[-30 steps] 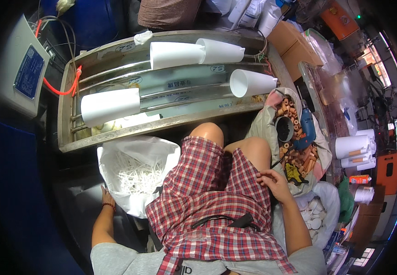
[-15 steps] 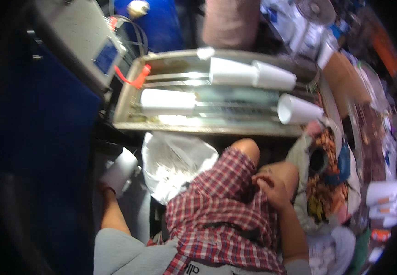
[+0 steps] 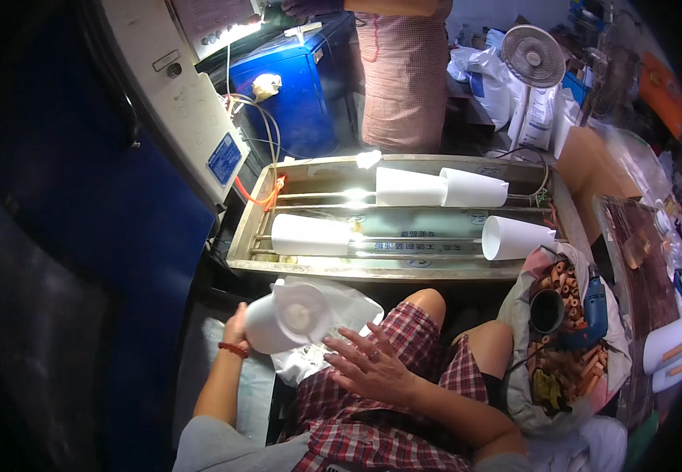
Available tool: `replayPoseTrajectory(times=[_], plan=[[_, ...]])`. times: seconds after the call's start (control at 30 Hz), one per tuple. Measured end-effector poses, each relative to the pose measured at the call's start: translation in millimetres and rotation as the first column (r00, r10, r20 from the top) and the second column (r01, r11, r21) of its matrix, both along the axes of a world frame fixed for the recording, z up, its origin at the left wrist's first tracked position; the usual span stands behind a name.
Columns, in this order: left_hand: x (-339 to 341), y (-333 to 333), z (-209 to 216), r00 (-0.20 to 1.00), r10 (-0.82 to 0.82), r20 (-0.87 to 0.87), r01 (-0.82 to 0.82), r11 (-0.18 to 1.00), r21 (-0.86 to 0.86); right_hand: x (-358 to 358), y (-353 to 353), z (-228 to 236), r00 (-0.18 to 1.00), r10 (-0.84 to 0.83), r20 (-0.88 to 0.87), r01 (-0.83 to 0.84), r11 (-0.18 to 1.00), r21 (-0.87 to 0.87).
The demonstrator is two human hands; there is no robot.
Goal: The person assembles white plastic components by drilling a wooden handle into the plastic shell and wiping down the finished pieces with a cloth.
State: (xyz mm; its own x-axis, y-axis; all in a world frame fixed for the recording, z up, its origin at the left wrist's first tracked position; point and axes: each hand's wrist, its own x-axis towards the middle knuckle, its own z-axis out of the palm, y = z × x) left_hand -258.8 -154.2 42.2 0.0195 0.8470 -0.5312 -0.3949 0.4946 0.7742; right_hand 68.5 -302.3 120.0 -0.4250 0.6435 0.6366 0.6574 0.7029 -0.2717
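My left hand is closed around the side of a white plastic jug, which is tilted with its round ringed end facing right. A small spout-like point sticks up at its edge. My right hand is held just right of the jug, fingers spread and with nothing in them. Under the jug lies a white bag with pale scraps inside. Ahead of me, similar white jugs lie sideways on metal rods in a long metal-lined trough.
A cloth sack by my right knee holds wooden pieces and a blue power drill. White jugs lie at the far right. A grey machine cabinet stands left, a fan at the back. Beyond the trough, a person in a checked garment stands.
My left hand has brought the jug up from low at my left to in front of the white bag. My right hand has moved left from my knee toward it, fingers spreading.
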Motion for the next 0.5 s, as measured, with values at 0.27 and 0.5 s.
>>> replayPoseTrajectory(times=[0.27,0.5], plan=[[61,-18,-55,0.946,-0.264,-0.190,0.244,0.962,-0.120,-6,-4,-30,0.994,-0.085,0.062,0.088,0.995,-0.042],[46,-25,-77,0.958,-0.273,-0.087,0.263,0.958,-0.115,-20,-6,-34,0.997,-0.001,0.071,0.014,0.982,-0.187]])
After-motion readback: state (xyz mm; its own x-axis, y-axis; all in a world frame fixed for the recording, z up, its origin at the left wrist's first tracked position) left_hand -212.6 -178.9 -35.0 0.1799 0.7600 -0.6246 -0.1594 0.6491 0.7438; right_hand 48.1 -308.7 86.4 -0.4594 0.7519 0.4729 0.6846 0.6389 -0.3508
